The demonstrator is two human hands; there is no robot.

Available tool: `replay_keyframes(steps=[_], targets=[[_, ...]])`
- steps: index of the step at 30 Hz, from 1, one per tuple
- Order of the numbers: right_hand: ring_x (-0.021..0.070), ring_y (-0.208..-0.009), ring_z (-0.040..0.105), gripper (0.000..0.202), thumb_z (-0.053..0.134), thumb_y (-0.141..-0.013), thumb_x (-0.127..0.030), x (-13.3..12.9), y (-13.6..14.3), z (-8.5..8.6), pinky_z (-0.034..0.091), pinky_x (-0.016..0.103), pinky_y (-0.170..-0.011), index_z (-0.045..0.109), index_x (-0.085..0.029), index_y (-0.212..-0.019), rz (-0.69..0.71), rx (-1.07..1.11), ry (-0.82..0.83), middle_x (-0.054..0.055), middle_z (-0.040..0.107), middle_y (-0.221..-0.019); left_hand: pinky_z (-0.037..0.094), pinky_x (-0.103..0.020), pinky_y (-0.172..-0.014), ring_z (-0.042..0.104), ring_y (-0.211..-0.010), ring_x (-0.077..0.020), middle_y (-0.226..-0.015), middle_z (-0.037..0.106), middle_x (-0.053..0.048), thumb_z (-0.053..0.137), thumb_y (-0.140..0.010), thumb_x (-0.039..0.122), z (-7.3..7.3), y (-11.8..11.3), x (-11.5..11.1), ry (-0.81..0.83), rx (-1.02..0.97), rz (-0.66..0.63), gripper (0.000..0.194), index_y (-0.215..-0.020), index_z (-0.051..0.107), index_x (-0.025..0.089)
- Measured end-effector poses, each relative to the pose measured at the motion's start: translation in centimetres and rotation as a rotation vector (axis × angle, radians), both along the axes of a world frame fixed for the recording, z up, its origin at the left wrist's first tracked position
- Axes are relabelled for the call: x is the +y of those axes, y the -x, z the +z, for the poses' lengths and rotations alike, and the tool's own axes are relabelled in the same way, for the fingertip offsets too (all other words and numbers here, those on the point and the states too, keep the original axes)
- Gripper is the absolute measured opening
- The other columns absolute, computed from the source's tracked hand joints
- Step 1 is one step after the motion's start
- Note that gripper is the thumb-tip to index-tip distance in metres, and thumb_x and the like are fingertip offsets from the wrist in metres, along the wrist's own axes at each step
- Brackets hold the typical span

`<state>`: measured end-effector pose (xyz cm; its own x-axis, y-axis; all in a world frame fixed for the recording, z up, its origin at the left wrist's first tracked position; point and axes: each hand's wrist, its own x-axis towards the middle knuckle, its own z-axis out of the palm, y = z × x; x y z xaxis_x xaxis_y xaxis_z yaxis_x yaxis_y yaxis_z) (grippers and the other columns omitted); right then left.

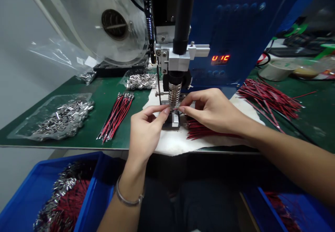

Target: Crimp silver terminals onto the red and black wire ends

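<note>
Item, near left: a blue bin (86,193) is holding silver-tipped red wires in a heap. Far left on the green bench (104,95): a clear bag (56,118) is lying open with loose metal sleeves (65,115), a second bag (140,81) is sitting further back, and a bundle of red and black wires (116,115) is lying between them. Centre: the left hand (145,134) and right hand (209,109) are meeting under the press head (175,94), thumb and forefinger of each pinching a small wire piece (176,109) at the die; what exactly each is gripping is too small to tell. Judgement: the piece is best kept square on the die, fingertips clear of the head. Right: red wires (267,97) are lying loose on the bench; near right, another blue bin (282,207) is holding more.
</note>
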<state>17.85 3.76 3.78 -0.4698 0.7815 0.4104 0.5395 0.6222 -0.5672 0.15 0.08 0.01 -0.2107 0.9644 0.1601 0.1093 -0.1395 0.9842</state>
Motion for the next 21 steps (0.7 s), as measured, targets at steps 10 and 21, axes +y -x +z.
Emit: replay_keyframes(steps=[10,21], targets=[[0.0079,-0.054,0.052,0.012,0.063,-0.08,-0.019,-0.1,0.0,0.09,0.037,0.023,-0.054,0.074,-0.015,-0.078,-0.012,-0.021,-0.012,-0.001,0.065,-0.063,0.02,-0.022,-0.043,0.03,-0.047,-0.0067,-0.056,0.053,0.0,0.074,-0.073,0.039,0.02,0.02,-0.17,0.011,0.008,-0.001,0.023,-0.088,0.078,0.021],[0.0089,-0.06,0.056,0.011,0.063,-0.083,-0.019,0.22,-0.46,0.04,0.04,0.022,-0.057,0.072,-0.013,-0.083,0.126,-0.027,-0.118,0.001,0.069,-0.072,0.025,-0.022,-0.044,0.034,-0.047,-0.0062,-0.068,0.064,-0.002,0.073,-0.074,0.04,-0.15,0.13,-0.06,-0.04,-0.016,-0.023,0.024,-0.085,0.076,0.019]])
